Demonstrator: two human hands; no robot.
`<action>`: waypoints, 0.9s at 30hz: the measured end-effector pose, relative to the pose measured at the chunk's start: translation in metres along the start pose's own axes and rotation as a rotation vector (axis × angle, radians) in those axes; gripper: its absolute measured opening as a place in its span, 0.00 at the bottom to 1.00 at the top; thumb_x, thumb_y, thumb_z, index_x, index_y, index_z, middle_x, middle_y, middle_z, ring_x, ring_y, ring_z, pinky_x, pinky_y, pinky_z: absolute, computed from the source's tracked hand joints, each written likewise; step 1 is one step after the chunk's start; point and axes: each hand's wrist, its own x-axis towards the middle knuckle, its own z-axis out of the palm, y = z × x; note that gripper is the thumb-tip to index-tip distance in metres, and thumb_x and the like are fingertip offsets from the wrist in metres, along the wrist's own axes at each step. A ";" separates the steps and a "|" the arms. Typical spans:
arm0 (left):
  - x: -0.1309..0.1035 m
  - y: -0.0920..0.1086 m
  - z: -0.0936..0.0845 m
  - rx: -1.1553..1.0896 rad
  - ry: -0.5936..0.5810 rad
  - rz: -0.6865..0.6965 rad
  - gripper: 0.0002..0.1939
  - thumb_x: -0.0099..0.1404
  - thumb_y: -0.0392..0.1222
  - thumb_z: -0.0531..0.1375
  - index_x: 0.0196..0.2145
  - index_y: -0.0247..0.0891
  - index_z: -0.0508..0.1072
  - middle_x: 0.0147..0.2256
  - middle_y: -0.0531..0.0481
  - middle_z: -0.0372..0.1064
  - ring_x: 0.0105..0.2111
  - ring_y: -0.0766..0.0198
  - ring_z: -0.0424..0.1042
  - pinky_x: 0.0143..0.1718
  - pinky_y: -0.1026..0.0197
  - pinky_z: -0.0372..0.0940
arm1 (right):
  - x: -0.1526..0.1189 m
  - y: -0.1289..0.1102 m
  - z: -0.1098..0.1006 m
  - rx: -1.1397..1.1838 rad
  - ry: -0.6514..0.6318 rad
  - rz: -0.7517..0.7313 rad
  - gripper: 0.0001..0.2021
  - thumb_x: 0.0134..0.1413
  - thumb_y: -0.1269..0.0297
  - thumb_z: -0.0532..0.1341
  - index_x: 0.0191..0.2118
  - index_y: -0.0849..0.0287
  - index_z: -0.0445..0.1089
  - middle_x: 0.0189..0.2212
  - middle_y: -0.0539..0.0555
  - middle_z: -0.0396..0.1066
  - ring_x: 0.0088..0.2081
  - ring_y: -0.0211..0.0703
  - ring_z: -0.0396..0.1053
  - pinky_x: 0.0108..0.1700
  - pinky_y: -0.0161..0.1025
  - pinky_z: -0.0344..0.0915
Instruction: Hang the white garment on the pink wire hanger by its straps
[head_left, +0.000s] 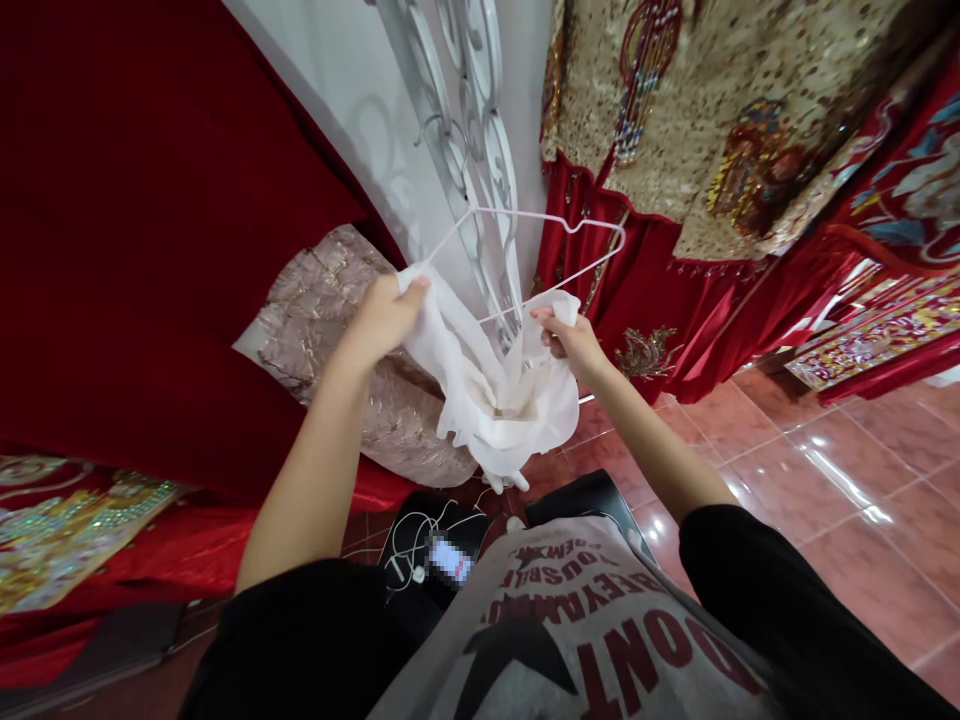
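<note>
A thin white garment point(517, 425) hangs spread between my two hands, its neckline gaping toward me. My left hand point(390, 312) pinches one upper edge of it, thumb on top. On the other side my right hand point(568, 340) holds the opposite edge between closed fingers. Just beyond the cloth, a pale pink wire hanger point(555, 215) hangs from white scrolled metalwork point(461, 130); its left end reaches the fabric near my left hand. Whether that end is inside the garment cannot be made out.
Red drapery point(150, 220) fills the left, beside a pinkish embroidered cloth point(315, 300). Gold sequined costumes point(697, 120) hang at the right above shiny red floor tiles point(847, 480). Below lie a lit phone point(450, 560) and white cables point(409, 540) on a dark surface.
</note>
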 end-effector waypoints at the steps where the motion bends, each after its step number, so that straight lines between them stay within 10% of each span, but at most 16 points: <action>1: 0.000 -0.001 -0.002 0.103 -0.021 -0.008 0.15 0.74 0.44 0.58 0.31 0.34 0.74 0.31 0.43 0.73 0.34 0.53 0.74 0.45 0.50 0.71 | 0.000 -0.003 -0.008 -0.006 0.041 0.010 0.17 0.48 0.55 0.74 0.39 0.60 0.75 0.16 0.42 0.61 0.16 0.27 0.44 0.20 0.32 0.38; 11: 0.006 0.011 -0.021 0.559 -0.107 0.016 0.22 0.77 0.47 0.49 0.43 0.28 0.78 0.45 0.24 0.79 0.47 0.41 0.78 0.53 0.46 0.69 | 0.052 -0.116 -0.091 -0.340 0.231 -0.021 0.07 0.49 0.74 0.69 0.29 0.60 0.70 0.16 0.47 0.63 0.16 0.28 0.46 0.16 0.31 0.43; 21: 0.005 0.000 -0.007 0.443 -0.049 0.044 0.20 0.74 0.52 0.51 0.37 0.36 0.76 0.37 0.32 0.76 0.46 0.40 0.78 0.53 0.47 0.70 | 0.119 -0.169 -0.069 -0.972 0.151 -0.281 0.18 0.68 0.72 0.59 0.25 0.72 0.73 0.26 0.55 0.75 0.27 0.25 0.69 0.36 0.29 0.65; 27: 0.009 -0.014 -0.007 0.272 -0.011 0.101 0.17 0.70 0.55 0.55 0.32 0.39 0.73 0.30 0.39 0.71 0.43 0.40 0.76 0.54 0.44 0.71 | 0.136 -0.187 -0.082 -0.897 0.197 -0.157 0.14 0.57 0.81 0.71 0.22 0.68 0.73 0.19 0.56 0.71 0.21 0.30 0.61 0.25 0.31 0.59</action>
